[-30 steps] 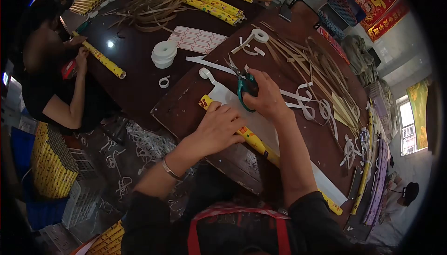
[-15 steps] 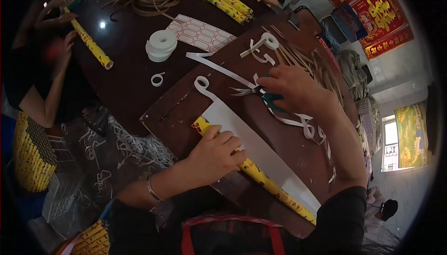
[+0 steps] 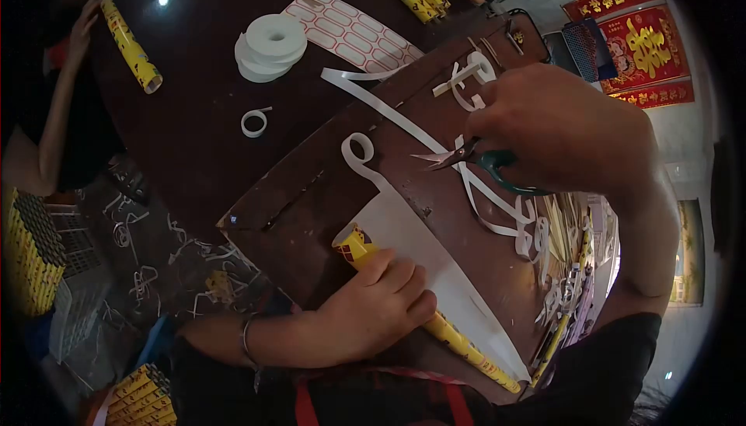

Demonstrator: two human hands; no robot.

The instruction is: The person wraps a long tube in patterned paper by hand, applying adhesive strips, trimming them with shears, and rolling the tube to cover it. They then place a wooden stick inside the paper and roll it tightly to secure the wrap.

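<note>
My left hand point(image 3: 385, 302) is wrapped round a yellow patterned tube point(image 3: 466, 348) lying diagonally on the brown table. Along the tube stretches a long white sheet point(image 3: 435, 263), partly under it, with a curled white strip point(image 3: 358, 150) at its far corner. Above the table my right hand point(image 3: 544, 127) grips scissors point(image 3: 444, 158) with green handles, blades slightly parted and pointing left. A long white strip point(image 3: 388, 111) passes under the scissors and loops away beside my right forearm.
Stacked white tape rolls point(image 3: 268, 47), a small tape roll point(image 3: 254, 123) and a red-framed label sheet point(image 3: 350, 29) lie across the table. Another person's hand point(image 3: 81, 26) holds a yellow tube point(image 3: 130, 45) at the left. Bundled tubes point(image 3: 35, 251) and paper scraps point(image 3: 144, 282) are below.
My view has shifted, so the table things sit elsewhere in it. My right hand with the scissors appears larger and closer; my left hand still holds the tube.
</note>
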